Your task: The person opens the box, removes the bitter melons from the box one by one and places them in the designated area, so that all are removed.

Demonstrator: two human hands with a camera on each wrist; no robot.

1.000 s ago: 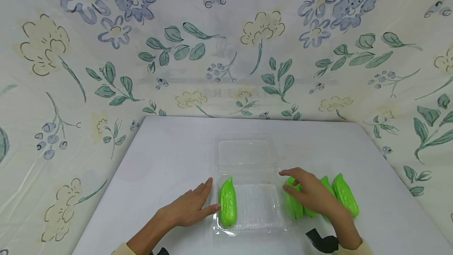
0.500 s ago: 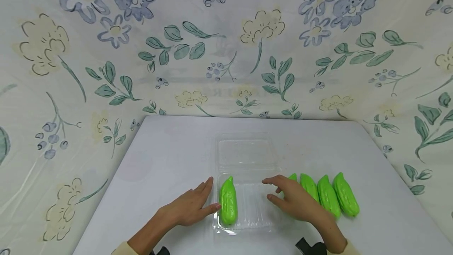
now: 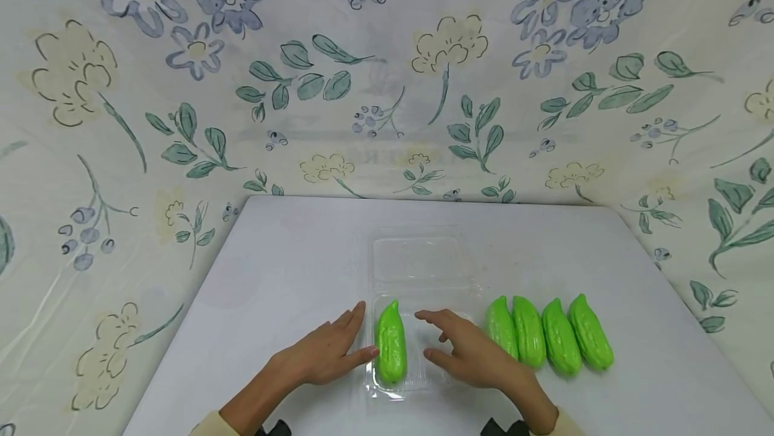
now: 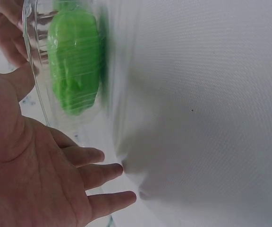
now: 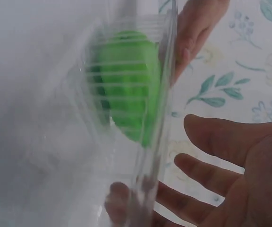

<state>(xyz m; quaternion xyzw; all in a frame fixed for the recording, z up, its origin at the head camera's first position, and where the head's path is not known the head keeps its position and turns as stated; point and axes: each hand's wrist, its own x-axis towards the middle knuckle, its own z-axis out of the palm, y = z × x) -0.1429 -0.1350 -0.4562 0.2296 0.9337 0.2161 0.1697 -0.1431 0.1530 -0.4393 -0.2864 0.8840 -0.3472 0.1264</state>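
A clear plastic clamshell container [image 3: 416, 385] lies with its lid folded back on the white table. Inside its left side is a bright green, bumpy, tapered vegetable like a bitter melon [image 3: 392, 345], seen through the wall in both wrist views. My left hand [image 3: 323, 355] rests beside the container's left wall, fingers straight, thumb at the rim near the bitter melon [image 4: 74, 61]. Over the container's right part is my right hand [image 3: 468, 350], fingers loosely bent and spread, holding nothing. In the right wrist view its thumb [image 5: 211, 132] is apart from the bitter melon [image 5: 129, 85].
Several more green bitter melons [image 3: 560, 338] lie side by side on the table to the right of the container. The open lid [image 3: 420, 260] lies behind the container's base. Floral cloth [image 3: 387, 73] hangs behind the white table [image 3: 290, 254].
My right hand has moved left from above the row of bitter melons to over the container, uncovering the row. My left hand has stayed in place.
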